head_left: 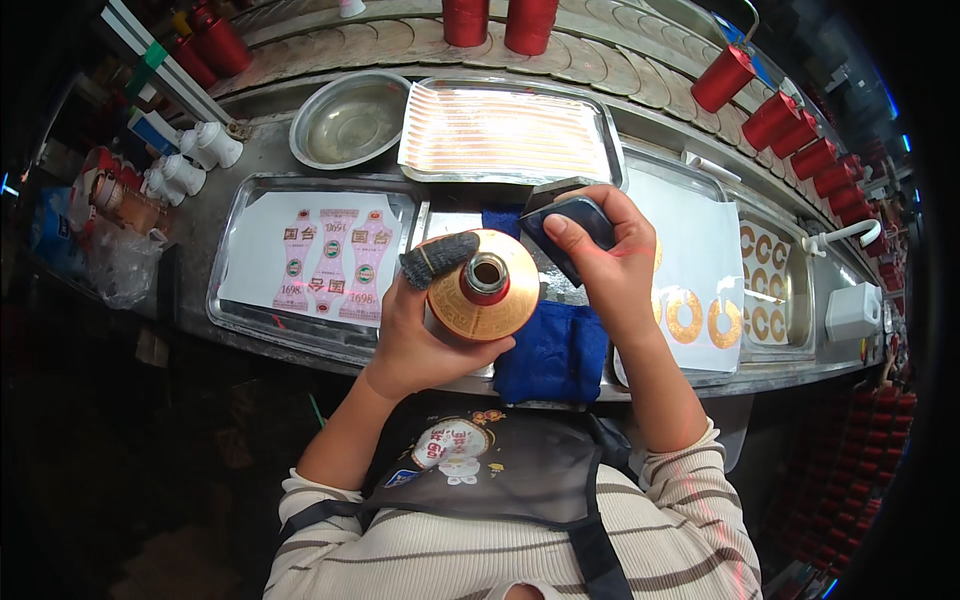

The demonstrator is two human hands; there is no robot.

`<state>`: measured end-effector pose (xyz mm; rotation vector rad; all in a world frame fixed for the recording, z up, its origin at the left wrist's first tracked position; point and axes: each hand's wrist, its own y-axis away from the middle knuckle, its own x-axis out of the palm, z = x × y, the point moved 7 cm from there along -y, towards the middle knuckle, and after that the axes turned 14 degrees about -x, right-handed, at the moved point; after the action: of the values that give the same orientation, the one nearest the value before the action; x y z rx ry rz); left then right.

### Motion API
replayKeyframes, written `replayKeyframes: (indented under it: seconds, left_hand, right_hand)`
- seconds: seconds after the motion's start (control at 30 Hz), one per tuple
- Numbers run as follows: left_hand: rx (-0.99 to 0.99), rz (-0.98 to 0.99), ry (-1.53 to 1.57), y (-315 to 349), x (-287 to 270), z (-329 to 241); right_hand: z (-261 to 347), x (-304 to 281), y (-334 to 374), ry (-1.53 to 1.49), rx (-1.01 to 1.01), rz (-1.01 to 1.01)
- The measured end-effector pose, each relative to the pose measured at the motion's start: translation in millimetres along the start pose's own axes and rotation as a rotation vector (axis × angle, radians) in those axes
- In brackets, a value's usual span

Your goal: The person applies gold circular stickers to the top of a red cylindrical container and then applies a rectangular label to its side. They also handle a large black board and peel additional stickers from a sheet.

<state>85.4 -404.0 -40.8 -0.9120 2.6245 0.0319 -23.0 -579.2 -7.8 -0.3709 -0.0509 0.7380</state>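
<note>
My left hand [408, 340] is wrapped round a bottle [492, 318] with a patterned gold shoulder. The bottle's uncapped neck points up toward me, with a red ring at its base. A dark grey knitted finger sleeve [437, 260] covers one finger, which lies along the shoulder beside the neck. My right hand [622, 265] pinches a flat, dark blue-black piece like a scraper [572, 235] between thumb and fingers, just right of the bottle. Below them lies a folded blue cloth [552, 350] at the bench's front edge.
Left, a metal tray [228, 312] holds pink printed labels [333, 258]. Behind are a metal basin [350, 118] and a tray of orange-striped strips [510, 130]. Gold ring labels [684, 318] lie right. White caps [183, 172] stand far left; red bottles [722, 78] line the conveyor [620, 65].
</note>
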Motion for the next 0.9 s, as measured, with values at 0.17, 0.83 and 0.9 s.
replayKeyframes:
  seconds: [0.17, 0.83, 0.9]
  left_hand:
    - [-0.082, 0.089, 0.217, 7.5, -7.6, 2.3]
    - [-0.147, 0.084, 0.18, 13.8, 0.2, 14.0]
    - [-0.132, 0.074, 0.165, 14.3, 0.8, 19.1]
  right_hand:
    - [39.5, -4.0, 19.9, 0.057, -0.006, 0.053]
    - [13.8, 49.7, -29.7, 0.035, -0.081, 0.395]
    - [-2.7, 53.6, -45.3, 0.082, 0.066, 0.41]
